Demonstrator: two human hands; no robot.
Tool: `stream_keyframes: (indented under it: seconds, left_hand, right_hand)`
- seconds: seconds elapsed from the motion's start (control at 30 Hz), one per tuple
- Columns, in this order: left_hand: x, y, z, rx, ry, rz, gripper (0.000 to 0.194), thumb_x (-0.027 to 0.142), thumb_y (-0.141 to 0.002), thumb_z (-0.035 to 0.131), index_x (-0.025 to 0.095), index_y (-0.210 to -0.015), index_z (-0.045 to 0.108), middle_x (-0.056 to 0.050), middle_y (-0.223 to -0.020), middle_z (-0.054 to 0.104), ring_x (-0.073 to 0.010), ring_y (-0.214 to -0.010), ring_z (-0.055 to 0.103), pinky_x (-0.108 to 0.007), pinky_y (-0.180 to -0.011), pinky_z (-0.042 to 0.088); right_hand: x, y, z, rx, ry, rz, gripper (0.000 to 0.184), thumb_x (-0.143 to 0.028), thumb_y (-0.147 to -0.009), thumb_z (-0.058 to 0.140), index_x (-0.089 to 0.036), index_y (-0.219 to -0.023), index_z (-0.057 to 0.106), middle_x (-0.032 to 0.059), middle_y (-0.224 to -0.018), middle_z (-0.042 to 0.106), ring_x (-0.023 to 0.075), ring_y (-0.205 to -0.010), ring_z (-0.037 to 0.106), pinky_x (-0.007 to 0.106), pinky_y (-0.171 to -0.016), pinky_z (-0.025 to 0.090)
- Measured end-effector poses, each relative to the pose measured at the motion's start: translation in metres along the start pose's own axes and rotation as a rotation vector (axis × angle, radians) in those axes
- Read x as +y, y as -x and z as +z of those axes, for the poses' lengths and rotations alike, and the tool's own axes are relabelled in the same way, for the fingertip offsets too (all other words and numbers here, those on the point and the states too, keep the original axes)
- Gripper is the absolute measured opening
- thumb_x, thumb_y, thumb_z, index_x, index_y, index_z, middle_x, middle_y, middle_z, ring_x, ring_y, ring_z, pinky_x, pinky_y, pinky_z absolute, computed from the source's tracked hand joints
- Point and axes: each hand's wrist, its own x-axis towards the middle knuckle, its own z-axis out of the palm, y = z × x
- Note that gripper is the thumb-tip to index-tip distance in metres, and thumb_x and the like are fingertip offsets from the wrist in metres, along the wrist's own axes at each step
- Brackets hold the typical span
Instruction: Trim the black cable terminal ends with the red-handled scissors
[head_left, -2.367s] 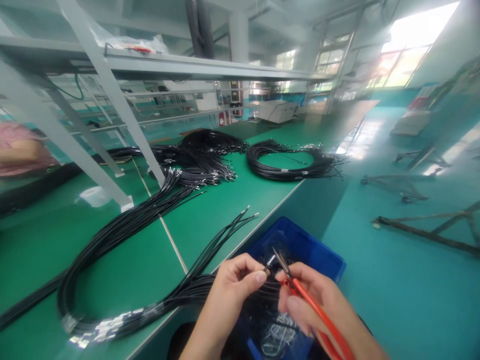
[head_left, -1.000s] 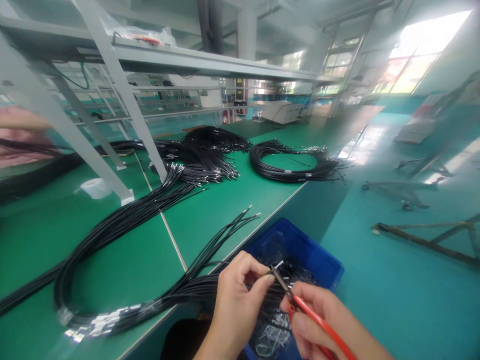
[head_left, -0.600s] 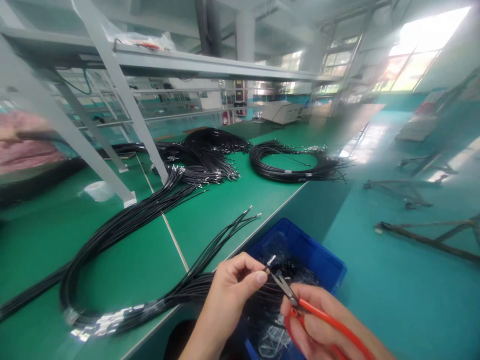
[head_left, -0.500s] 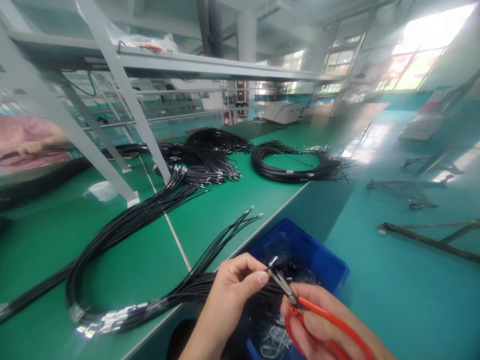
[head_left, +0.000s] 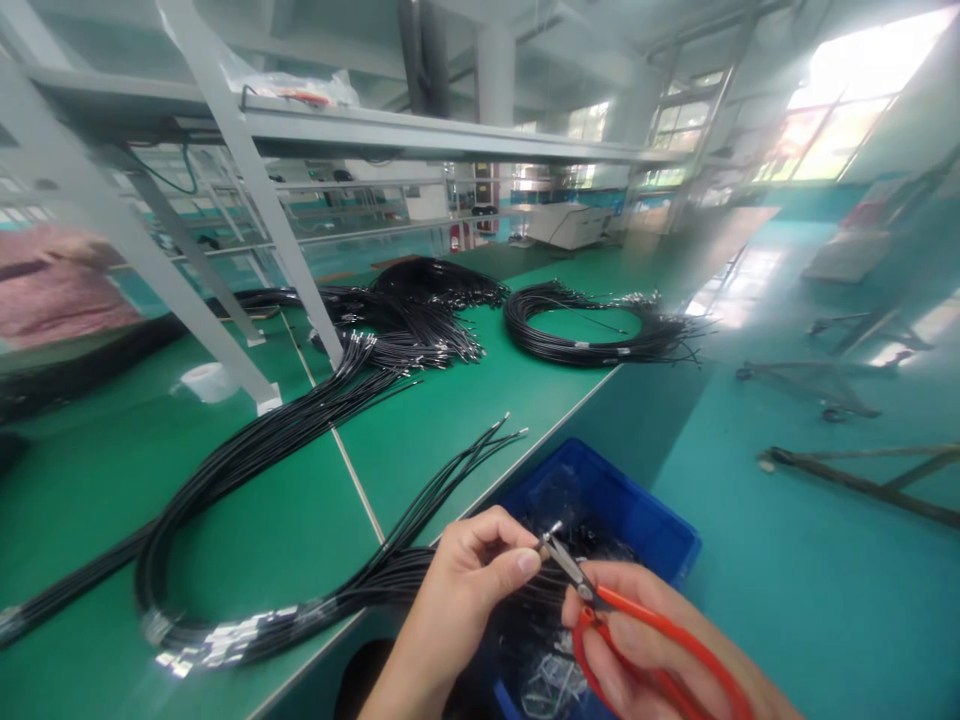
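Between thumb and forefinger, my left hand (head_left: 480, 580) pinches a black cable near its bright metal end (head_left: 553, 530). My right hand (head_left: 637, 640) grips red-handled scissors (head_left: 667, 625), whose blades meet the cable end just beyond my left fingertips. Whether the blades are cutting into it is too small to tell. A bundle of black cables (head_left: 390, 572) runs behind my left hand and over the table edge. Its bend, wrapped with clear tape, lies on the green table (head_left: 262, 530).
Below the table edge, a blue bin (head_left: 637, 500) holds clear plastic and dark scraps. A coiled cable bundle (head_left: 577, 350) and further cables (head_left: 427, 290) lie farther back. A shelf post (head_left: 247, 190) and a tape roll (head_left: 208, 382) stand left. A person in pink (head_left: 64, 285) is behind the posts.
The scissor blades have come closer together at the cable end. Both my hands stay nearly in place. The person at the left has shifted an arm upward.
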Motion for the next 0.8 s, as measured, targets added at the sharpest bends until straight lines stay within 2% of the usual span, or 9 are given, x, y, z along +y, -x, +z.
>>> stream_keyframes:
  seconds: [0.13,0.27,0.37,0.47,0.53,0.6,0.7,0.8]
  left_hand:
    - [-0.001,-0.001,0.0,-0.008,-0.006,0.0,0.013,0.025,-0.074,0.068,0.015,-0.068,0.062,0.001,-0.065,0.056,-0.0112,-0.063,0.044,-0.021,-0.062,0.035]
    - [-0.001,-0.003,0.0,-0.002,-0.005,0.002,0.013,0.024,-0.074,0.068,0.015,-0.067,0.062,0.002,-0.065,0.055,-0.0102,-0.061,0.043,-0.02,-0.06,0.033]
    - [-0.002,-0.003,-0.001,0.009,0.0,0.0,0.014,0.024,-0.074,0.068,0.015,-0.066,0.062,0.002,-0.064,0.054,-0.0095,-0.061,0.041,-0.019,-0.059,0.032]
    - [-0.003,-0.003,0.0,0.009,0.004,-0.016,0.015,0.025,-0.074,0.068,0.014,-0.066,0.062,0.002,-0.062,0.053,-0.0094,-0.06,0.04,-0.019,-0.059,0.032]
    - [-0.003,-0.002,0.002,0.005,0.002,-0.021,0.015,0.026,-0.074,0.068,0.014,-0.066,0.062,0.003,-0.061,0.051,-0.009,-0.059,0.038,-0.019,-0.057,0.031]
    - [-0.002,-0.001,0.005,0.006,-0.01,-0.016,0.015,0.025,-0.074,0.068,0.014,-0.066,0.062,0.003,-0.059,0.051,-0.0087,-0.058,0.039,-0.018,-0.056,0.031]
    - [0.001,0.0,0.009,0.025,-0.039,0.027,0.014,0.022,-0.075,0.067,0.015,-0.064,0.062,0.003,-0.061,0.056,-0.0093,-0.059,0.045,-0.018,-0.058,0.034]
    - [0.001,0.002,0.01,0.04,-0.023,0.051,0.012,0.02,-0.075,0.067,0.015,-0.064,0.064,0.002,-0.064,0.061,-0.0105,-0.062,0.051,-0.019,-0.06,0.037]
  right_hand:
    - [0.002,-0.012,-0.004,-0.064,-0.1,0.084,0.033,-0.042,-0.076,0.061,-0.017,-0.095,0.054,0.0006,-0.063,0.059,0.0032,-0.039,0.035,0.017,-0.038,0.021]
    - [0.005,-0.017,-0.003,-0.047,0.093,0.122,0.027,-0.031,-0.067,0.071,-0.017,-0.081,0.053,-0.004,-0.052,0.055,0.0017,-0.034,0.031,0.016,-0.035,0.02]
    - [0.004,-0.018,0.003,0.124,0.122,-0.024,0.023,-0.014,-0.058,0.074,-0.016,-0.073,0.057,-0.0073,-0.05,0.051,0.0039,-0.043,0.04,0.015,-0.042,0.029]
    - [-0.003,-0.025,0.013,0.427,-0.029,-0.306,0.032,-0.016,-0.058,0.076,-0.02,-0.085,0.059,-0.0029,-0.064,0.063,0.0094,-0.059,0.054,0.019,-0.056,0.042]
    - [-0.009,-0.033,0.021,0.575,-0.125,-0.407,0.037,-0.021,-0.059,0.078,-0.023,-0.091,0.058,-0.0009,-0.075,0.067,0.0118,-0.07,0.058,0.021,-0.066,0.045]
    - [-0.014,-0.042,0.029,0.59,-0.177,-0.411,0.038,-0.025,-0.062,0.078,-0.023,-0.094,0.056,-0.0016,-0.077,0.067,0.0101,-0.067,0.057,0.019,-0.062,0.044]
    - [-0.014,-0.051,0.037,0.54,-0.211,-0.374,0.038,-0.029,-0.065,0.077,-0.022,-0.094,0.054,-0.0047,-0.067,0.062,0.0062,-0.052,0.048,0.016,-0.048,0.037]
    - [-0.007,-0.053,0.042,0.514,-0.289,-0.345,0.038,-0.03,-0.066,0.076,-0.023,-0.094,0.051,-0.006,-0.067,0.059,0.006,-0.05,0.046,0.016,-0.047,0.036]
